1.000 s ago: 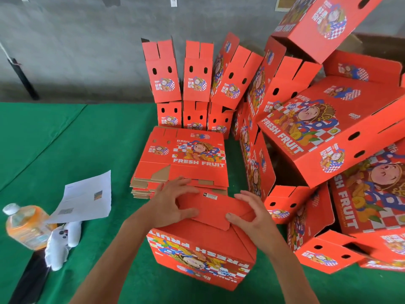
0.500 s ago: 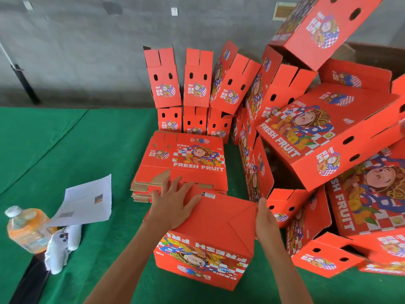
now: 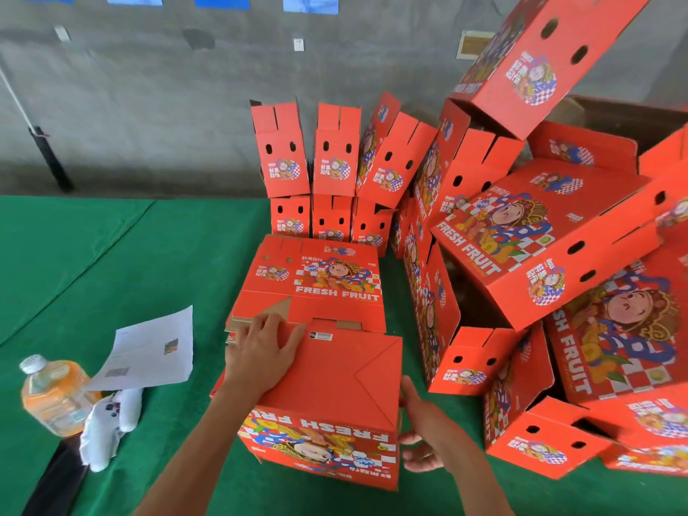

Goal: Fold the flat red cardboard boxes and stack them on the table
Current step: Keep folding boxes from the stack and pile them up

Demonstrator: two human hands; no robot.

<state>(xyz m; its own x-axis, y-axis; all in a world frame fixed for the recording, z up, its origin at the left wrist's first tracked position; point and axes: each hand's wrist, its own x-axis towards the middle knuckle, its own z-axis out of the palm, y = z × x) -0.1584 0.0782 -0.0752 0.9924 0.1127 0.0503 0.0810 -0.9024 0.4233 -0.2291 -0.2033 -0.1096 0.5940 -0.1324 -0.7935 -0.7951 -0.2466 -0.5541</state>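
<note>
1. Green felt covers the worktop, which runs back to a grey concrete wall.
2. Folded red boxes heap up at right — some tilted, some upright.
3. Flat boxes lie stacked mid-worktop.
4. Nearest, one folded box stands with its flaps closed.
5. Left hand presses flat on its top; right hand — fingers loosely spread — touches its right side.
6. Paper sheet and juice bottle sit at left.

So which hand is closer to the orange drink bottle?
Left. The left hand rests flat on the box top, on the side toward the bottle. The right hand is at the box's far side.
</note>
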